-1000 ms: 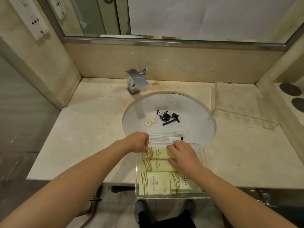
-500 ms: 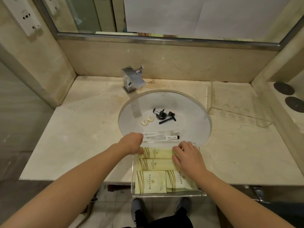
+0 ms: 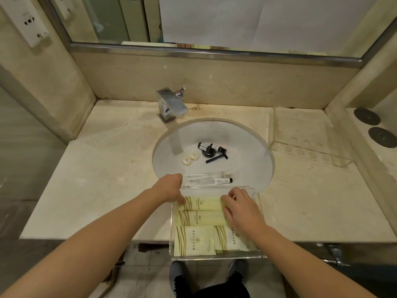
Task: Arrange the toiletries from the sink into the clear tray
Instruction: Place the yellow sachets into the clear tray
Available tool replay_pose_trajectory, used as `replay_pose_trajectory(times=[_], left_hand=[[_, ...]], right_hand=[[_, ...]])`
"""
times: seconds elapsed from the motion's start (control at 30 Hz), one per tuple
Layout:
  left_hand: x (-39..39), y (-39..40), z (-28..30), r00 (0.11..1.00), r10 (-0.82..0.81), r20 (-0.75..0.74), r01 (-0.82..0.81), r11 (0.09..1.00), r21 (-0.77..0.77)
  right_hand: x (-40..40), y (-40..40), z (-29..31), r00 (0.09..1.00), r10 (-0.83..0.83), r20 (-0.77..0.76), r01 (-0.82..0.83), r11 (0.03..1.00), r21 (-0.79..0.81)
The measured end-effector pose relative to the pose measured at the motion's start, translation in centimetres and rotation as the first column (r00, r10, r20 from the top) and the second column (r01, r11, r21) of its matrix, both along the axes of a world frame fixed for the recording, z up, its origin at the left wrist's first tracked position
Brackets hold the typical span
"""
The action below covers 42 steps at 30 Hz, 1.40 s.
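A clear tray sits at the counter's front edge and overhangs it. Several pale yellow packets lie flat inside, the farthest being the top packet. My left hand is curled at the tray's far left corner, fingers on that packet's left end. My right hand rests with fingers apart on its right end. In the sink lie two small dark bottles, a black razor, two cream soaps, a clear toothbrush packet and a small white tube.
A chrome faucet stands behind the sink. A second clear tray sits on the counter to the right of the sink. Two dark round discs lie on the raised ledge at the far right. Marble walls close in both sides.
My right hand has slid from the middle of the packets to the right end of the top packet. My left hand stays at the tray's far left corner.
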<state>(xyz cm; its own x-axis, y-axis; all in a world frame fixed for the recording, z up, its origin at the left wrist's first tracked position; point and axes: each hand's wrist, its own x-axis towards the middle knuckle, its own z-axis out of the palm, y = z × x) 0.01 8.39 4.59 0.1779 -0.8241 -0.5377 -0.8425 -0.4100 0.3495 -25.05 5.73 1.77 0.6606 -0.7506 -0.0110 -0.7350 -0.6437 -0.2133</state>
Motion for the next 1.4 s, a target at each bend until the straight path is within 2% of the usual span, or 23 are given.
replay_pose_trajectory(times=[0.3, 0.47, 0.53, 0.67, 0.8, 1.23, 1.4], left_hand=[[0.5, -0.4, -0.4, 1.0, -0.005, -0.006, 0.005, 1.0, 0.007], [0.7, -0.8, -0.6, 1.0, -0.013, 0.003, 0.013, 1.0, 0.004], [0.7, -0.8, -0.7, 1.0, -0.016, 0.007, 0.016, 1.0, 0.008], [0.8, -0.7, -0.7, 1.0, -0.016, -0.002, 0.016, 1.0, 0.003], [0.9, -0.4, -0.7, 1.0, -0.012, 0.014, 0.012, 1.0, -0.002], [0.7, 0.6, -0.4, 1.0, 0.005, 0.015, -0.005, 1.0, 0.0], [0.2, 0.9, -0.2, 1.0, -0.011, -0.005, 0.011, 0.998, 0.062]], right_hand=[[-0.4, -0.6, 1.4, 0.996, -0.059, -0.065, 0.061, 0.998, 0.031], [-1.9, -0.4, 2.5, 0.941, 0.247, -0.232, -0.21, 0.962, 0.174], [-2.1, -0.3, 2.6, 0.916, 0.31, -0.256, -0.265, 0.944, 0.196], [-2.4, 0.0, 2.5, 0.881, 0.4, -0.251, -0.367, 0.915, 0.171], [-2.4, 0.1, 2.3, 0.832, 0.475, -0.286, -0.473, 0.877, 0.081], [-2.1, 0.6, 2.4, 0.79, 0.541, -0.288, -0.533, 0.839, 0.112], [-2.5, 1.2, 2.3, 0.803, 0.497, -0.327, -0.48, 0.866, 0.137]])
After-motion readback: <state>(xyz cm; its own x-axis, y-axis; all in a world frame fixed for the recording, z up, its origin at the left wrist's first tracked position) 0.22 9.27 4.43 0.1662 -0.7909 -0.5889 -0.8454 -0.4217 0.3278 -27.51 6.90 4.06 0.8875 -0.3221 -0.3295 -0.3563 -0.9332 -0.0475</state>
